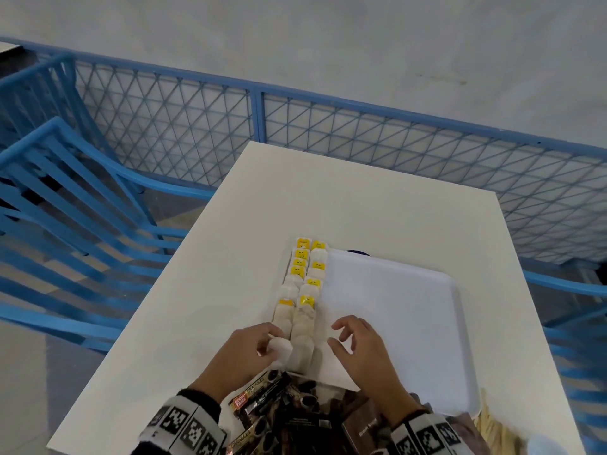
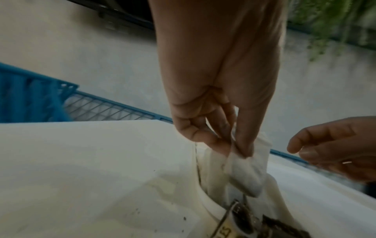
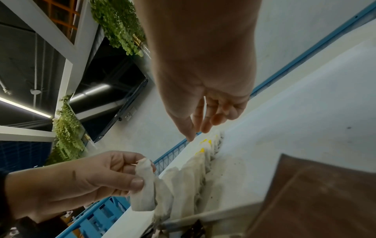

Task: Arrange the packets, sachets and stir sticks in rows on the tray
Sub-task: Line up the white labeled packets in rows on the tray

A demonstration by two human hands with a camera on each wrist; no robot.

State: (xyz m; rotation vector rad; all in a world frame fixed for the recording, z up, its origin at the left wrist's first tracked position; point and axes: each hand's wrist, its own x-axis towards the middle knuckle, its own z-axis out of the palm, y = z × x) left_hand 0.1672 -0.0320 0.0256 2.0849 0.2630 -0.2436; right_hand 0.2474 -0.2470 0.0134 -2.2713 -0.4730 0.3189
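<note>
A white tray (image 1: 394, 310) lies on the white table (image 1: 210, 290). Two rows of white tea bags with yellow tags (image 1: 303, 280) run along the tray's left side. My left hand (image 1: 259, 343) pinches one white tea bag (image 1: 281, 350) between thumb and fingers at the near end of the left row; the same tea bag (image 2: 247, 170) hangs from the fingertips (image 2: 218, 145) in the left wrist view. My right hand (image 1: 348, 333) hovers over the tray just right of the rows, fingers loosely spread, holding nothing. A pile of dark brown sachets (image 1: 282, 415) lies at the tray's near edge.
Pale wooden stir sticks (image 1: 492, 425) lie at the near right corner. A brown packet (image 3: 317, 198) sits under my right wrist. Blue chairs (image 1: 65, 224) stand left of the table and a blue mesh fence (image 1: 361, 136) runs behind it.
</note>
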